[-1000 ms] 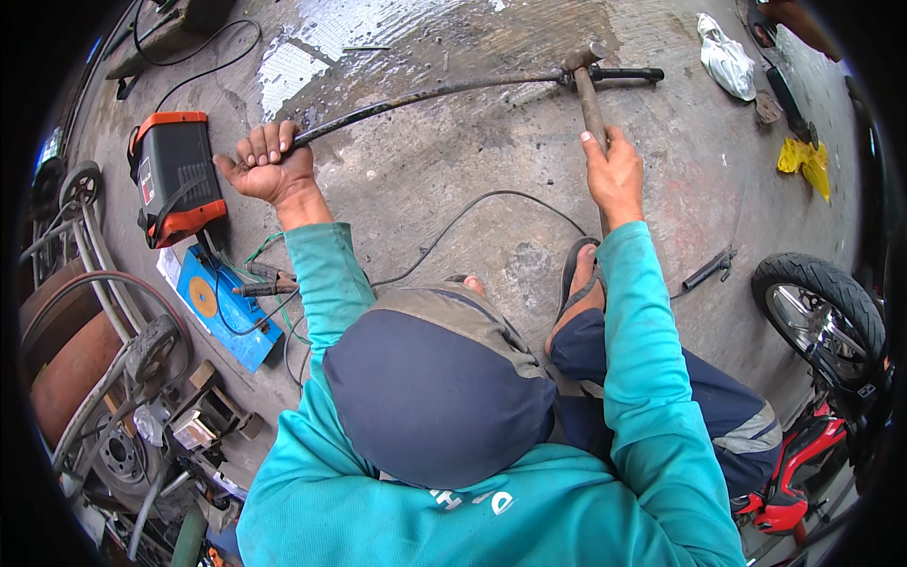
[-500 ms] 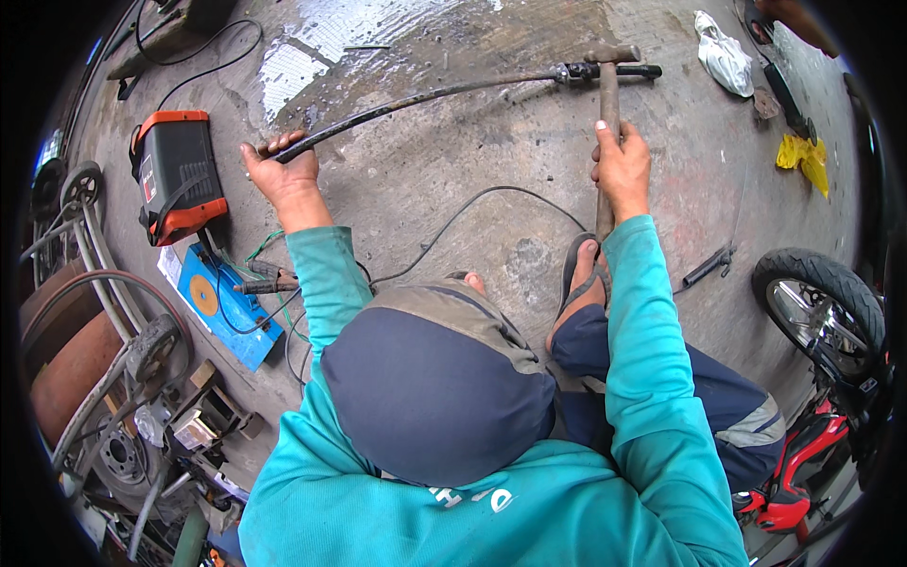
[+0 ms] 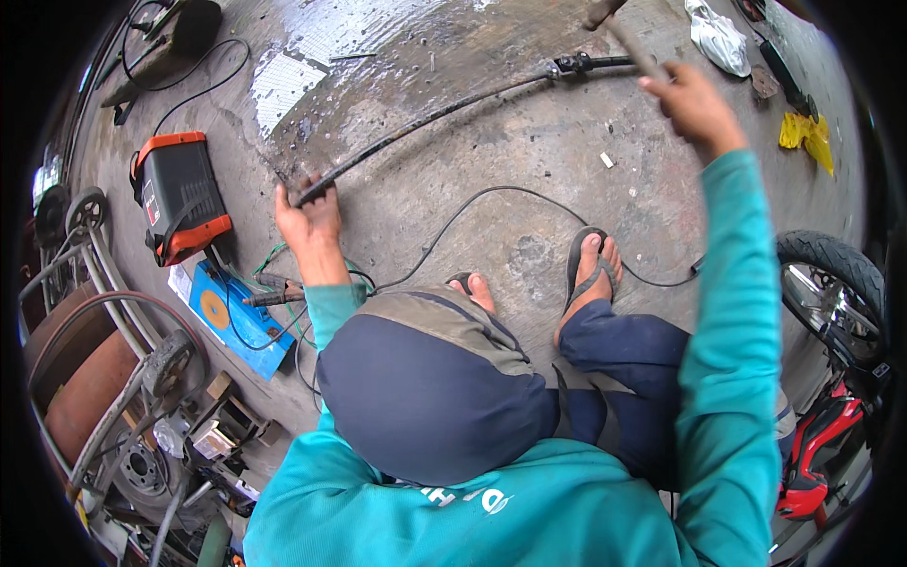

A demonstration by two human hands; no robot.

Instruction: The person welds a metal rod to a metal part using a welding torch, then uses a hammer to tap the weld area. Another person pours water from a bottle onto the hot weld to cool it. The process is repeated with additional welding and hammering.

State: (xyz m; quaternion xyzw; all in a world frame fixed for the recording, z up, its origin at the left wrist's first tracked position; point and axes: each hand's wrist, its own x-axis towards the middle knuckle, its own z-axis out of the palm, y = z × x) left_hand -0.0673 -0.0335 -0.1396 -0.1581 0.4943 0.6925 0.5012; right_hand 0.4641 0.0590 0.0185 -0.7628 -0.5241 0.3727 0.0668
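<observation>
My left hand [image 3: 314,227] is closed round the near end of a long, dark metal shaft [image 3: 430,116]. The shaft slants across the concrete floor to the far right, where it carries a universal joint [image 3: 573,63] and a short, thick stub. In my right hand [image 3: 697,109] is the wooden handle of a hammer [image 3: 635,45]. Its head, at the top edge of the view, is raised apart from the shaft and slightly blurred. Part of the stub's tip is hidden behind the hammer handle.
A black-and-orange welding machine [image 3: 181,198] stands at left, beside a blue box [image 3: 248,326] and an electrode holder [image 3: 272,297]. A black cable [image 3: 453,220] crosses the floor near my sandalled feet. A motorcycle wheel [image 3: 831,293] stands at right; white [image 3: 718,38] and yellow bags [image 3: 806,135] lie far right.
My right hand has swung the hammer up and to the right, off the joint end of the shaft. My left hand has shifted slightly right and nearer, still gripping the shaft.
</observation>
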